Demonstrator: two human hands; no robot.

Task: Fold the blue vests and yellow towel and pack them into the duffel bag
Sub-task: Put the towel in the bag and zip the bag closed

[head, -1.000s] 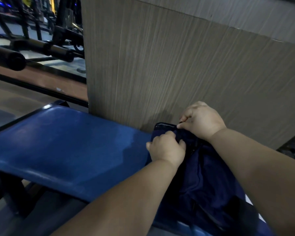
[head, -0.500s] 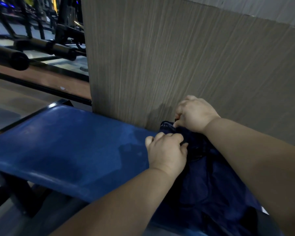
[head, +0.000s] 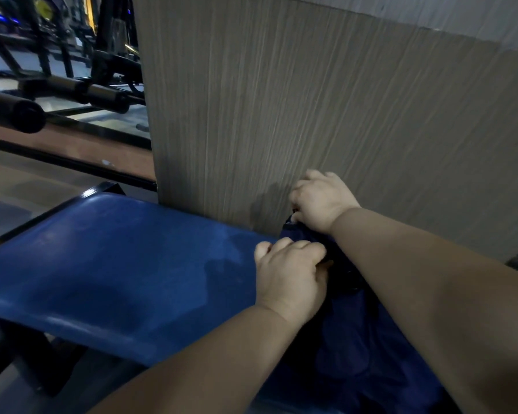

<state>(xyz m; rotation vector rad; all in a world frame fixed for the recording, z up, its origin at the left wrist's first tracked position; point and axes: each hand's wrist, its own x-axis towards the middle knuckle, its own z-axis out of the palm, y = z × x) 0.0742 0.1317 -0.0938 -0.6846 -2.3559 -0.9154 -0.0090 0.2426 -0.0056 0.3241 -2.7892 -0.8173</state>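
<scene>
Duffel bag (head: 356,324) (just one) gripped by both fists: left hand (head: 290,276), right hand (head: 323,201).

Royal blue right across the tabletop (head: 117,264), glossy, with paler scuffed patches toward its middle, and a black frame (head: 27,225) edging it at nine o'clock. Down at four o'clock the duffel bag (head: 356,339) goes far darker, navy, near black in its folds. At twelve o'clock the wall panel (head: 311,115) is grey-brown with fine vertical wood-grain streaks, under a plain pale grey band (head: 461,10). Up at ten o'clock, black gym machines (head: 111,55), a yellow disc (head: 44,6) and a small blue light (head: 0,17). Below them, a reddish-brown floor strip (head: 72,147).
</scene>
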